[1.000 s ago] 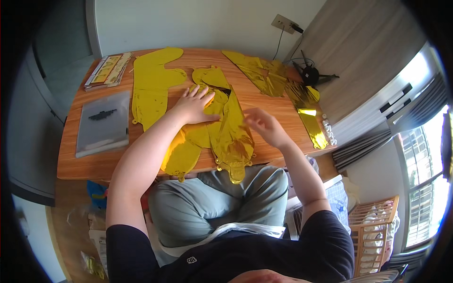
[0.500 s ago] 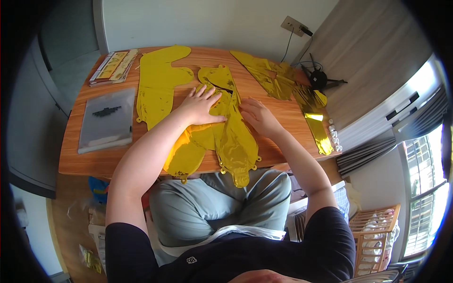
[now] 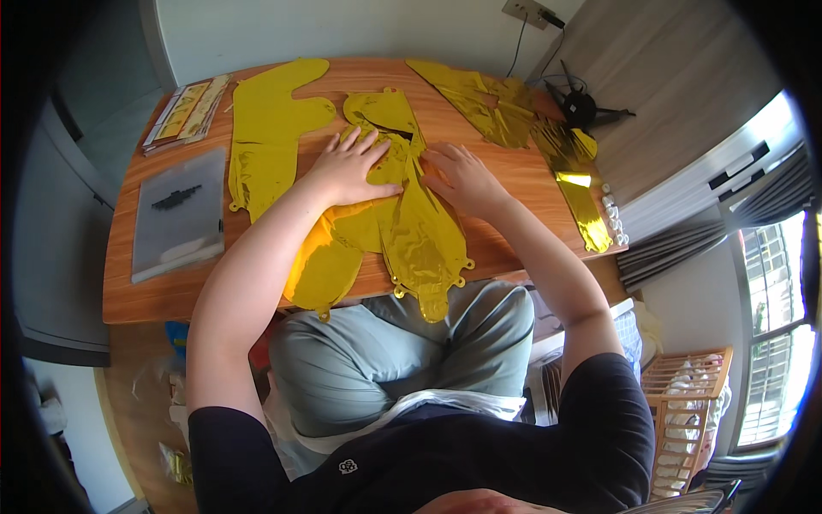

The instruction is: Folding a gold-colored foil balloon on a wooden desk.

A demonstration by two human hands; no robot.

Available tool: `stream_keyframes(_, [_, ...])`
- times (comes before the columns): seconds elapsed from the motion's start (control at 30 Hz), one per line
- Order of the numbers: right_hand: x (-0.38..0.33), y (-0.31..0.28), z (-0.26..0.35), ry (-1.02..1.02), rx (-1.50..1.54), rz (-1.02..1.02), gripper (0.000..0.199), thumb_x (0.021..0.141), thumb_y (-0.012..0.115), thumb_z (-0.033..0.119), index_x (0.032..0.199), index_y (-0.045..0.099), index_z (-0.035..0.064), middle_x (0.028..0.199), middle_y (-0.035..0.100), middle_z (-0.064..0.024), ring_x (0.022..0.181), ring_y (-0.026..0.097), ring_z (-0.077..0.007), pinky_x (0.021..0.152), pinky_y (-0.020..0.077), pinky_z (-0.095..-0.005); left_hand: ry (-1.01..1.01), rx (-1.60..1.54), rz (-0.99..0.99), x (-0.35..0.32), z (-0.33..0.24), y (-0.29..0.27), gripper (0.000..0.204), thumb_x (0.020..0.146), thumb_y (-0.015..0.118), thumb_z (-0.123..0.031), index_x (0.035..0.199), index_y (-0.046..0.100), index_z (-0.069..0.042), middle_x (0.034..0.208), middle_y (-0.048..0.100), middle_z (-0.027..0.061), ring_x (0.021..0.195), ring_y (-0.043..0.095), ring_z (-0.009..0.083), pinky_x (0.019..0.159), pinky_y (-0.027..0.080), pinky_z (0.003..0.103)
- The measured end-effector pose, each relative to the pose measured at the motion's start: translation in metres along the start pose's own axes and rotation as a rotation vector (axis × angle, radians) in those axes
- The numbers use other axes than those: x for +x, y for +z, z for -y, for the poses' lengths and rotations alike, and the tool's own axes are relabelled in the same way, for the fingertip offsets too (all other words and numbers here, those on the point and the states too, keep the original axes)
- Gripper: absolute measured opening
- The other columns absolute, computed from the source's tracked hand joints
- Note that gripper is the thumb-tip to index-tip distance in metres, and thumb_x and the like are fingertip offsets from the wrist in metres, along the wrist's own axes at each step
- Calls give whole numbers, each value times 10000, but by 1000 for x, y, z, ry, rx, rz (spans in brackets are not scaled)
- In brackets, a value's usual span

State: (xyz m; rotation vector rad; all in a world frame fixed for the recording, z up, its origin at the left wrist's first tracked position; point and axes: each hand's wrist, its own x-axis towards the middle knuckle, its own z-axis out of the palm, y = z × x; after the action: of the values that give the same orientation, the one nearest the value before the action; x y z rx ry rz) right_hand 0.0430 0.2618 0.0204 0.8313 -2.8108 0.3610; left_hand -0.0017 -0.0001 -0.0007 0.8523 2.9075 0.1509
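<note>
Across the wooden table (image 3: 522, 176), straight to the gold foil sheet (image 3: 424, 248), lying mid-table, poking past the near edge! Directly beneath the left hand (image 3: 347, 167), spread wide; just left of the right hand (image 3: 465, 180), bent-fingered at the foil's right edge: pinching or not, can't tell.

Premises appear residential — a room in a home. Evidence noted: a slatted wooden crib-like frame (image 3: 689, 397) holding bedding, standing near a window (image 3: 777, 343) with grey curtains (image 3: 672, 255); a black router-like device (image 3: 579, 108) with antennas; a grey door (image 3: 60, 214); wood-toned flooring (image 3: 128, 377) — household fittings.
</note>
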Motion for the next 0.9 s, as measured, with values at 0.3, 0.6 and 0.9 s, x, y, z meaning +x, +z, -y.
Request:
stream_keyframes(0.3, [4,7,2,-10,-68,84,629,1022,607,410,1505,492,23,1556,490,-186,1481,399,-390,1236,300,-514,14,-4,-51,2,4,6,1136,818,412,-957,1670,247,-224,1744,170,99,1613,110,329,1307,96,508])
stream_keyframes(0.6, [1,18,-3,-13,-120,65,716,1017,574,533,1512,475,25,1548,498,-169,1482,405,-349,1228,315,-499,0,10,-70,1,-1,4,1026,876,493,-860,1667,260,-249,1749,168,63,1614,125,300,1301,118,524])
stream_keyframes(0.9, [-2,24,3,26,-148,66,747,1036,557,519,1564,397,15,1594,429,-216,1509,351,-388,1244,277,-509,32,-3,-112,4,2,9,1062,853,459,-904,1659,285,-234,1738,202,92,1605,161,327,1302,129,510])
